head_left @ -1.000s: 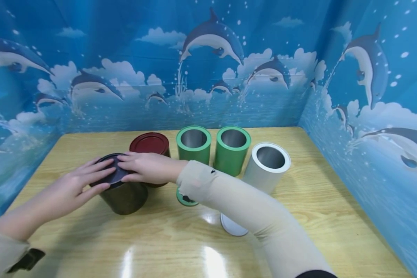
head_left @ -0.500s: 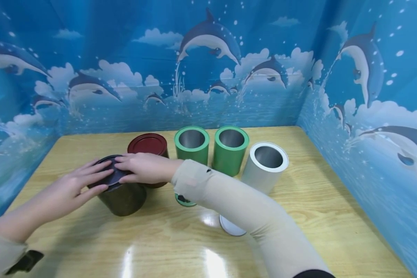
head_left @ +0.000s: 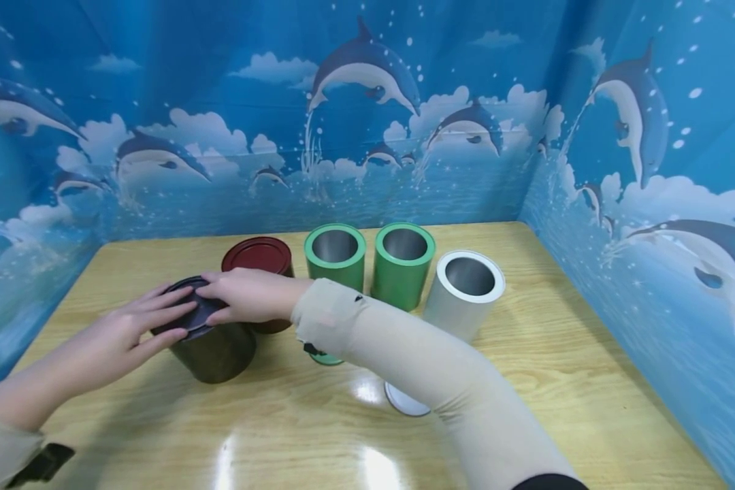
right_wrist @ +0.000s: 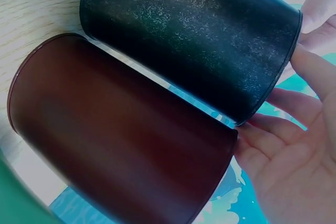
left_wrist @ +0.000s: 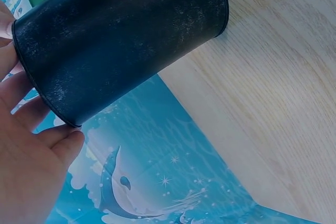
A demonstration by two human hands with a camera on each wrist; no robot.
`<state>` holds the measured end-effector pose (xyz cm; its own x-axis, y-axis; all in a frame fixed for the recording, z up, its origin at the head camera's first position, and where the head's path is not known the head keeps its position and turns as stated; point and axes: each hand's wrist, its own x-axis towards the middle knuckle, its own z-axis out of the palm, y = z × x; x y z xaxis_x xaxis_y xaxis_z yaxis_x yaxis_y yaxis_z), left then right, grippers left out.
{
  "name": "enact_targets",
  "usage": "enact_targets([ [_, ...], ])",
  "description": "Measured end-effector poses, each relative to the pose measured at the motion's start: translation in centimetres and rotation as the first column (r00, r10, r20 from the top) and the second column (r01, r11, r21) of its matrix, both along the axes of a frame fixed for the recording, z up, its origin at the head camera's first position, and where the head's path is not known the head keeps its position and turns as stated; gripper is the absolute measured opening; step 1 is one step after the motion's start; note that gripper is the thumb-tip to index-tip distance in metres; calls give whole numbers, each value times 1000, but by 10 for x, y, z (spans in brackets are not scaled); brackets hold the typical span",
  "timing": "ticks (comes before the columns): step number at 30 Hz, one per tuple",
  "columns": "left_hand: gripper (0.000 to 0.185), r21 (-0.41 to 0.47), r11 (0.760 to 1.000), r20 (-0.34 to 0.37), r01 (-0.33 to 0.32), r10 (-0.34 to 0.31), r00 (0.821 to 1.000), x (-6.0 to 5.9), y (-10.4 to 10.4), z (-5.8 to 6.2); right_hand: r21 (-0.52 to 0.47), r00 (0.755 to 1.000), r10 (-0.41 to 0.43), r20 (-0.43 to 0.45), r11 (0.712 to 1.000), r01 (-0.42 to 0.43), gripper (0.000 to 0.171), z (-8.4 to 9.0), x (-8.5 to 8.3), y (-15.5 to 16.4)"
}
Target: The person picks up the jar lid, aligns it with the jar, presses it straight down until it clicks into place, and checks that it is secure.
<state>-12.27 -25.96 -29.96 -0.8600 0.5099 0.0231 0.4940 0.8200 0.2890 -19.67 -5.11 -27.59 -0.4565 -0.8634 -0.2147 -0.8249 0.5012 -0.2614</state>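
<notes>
A black can (head_left: pixel 217 357) stands upright at the table's left, its lid (head_left: pixel 201 314) on top. My left hand (head_left: pixel 119 333) rests on the lid from the left, with its fingers spread and nearly straight. From the right, my right hand (head_left: pixel 254 294) lays its fingers on the same lid. In both wrist views the fingertips touch the rim of the black can (left_wrist: pixel 121 40). A dark red can (right_wrist: pixel 121 129) with its lid on stands close beside the black one, partly behind my right hand.
Two uncovered green cans (head_left: pixel 404 279) and an uncovered white can (head_left: pixel 459 309) stand to the right. A green lid (head_left: pixel 327 359) and a white lid (head_left: pixel 406 403) lie on the table (head_left: pixel 269 435), partly under my right sleeve. Dolphin-print curtains (head_left: pixel 220 136) enclose the table.
Both hands stay on the black can's lid, the right fingers shifting slightly across it. The whole view has slid a little, so everything appears slightly further left.
</notes>
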Motion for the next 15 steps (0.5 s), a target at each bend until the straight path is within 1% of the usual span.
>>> enact_targets([
  [9,49,-34,999,9,10,-9,1000,-3,1,3,-8,999,-6,35,1000,7,57,3,0,-1],
  [15,50,-58,998,41,12,-9,999,-3,4,7,-15,999,-14,50,1000,15,58,3,-1,-1],
])
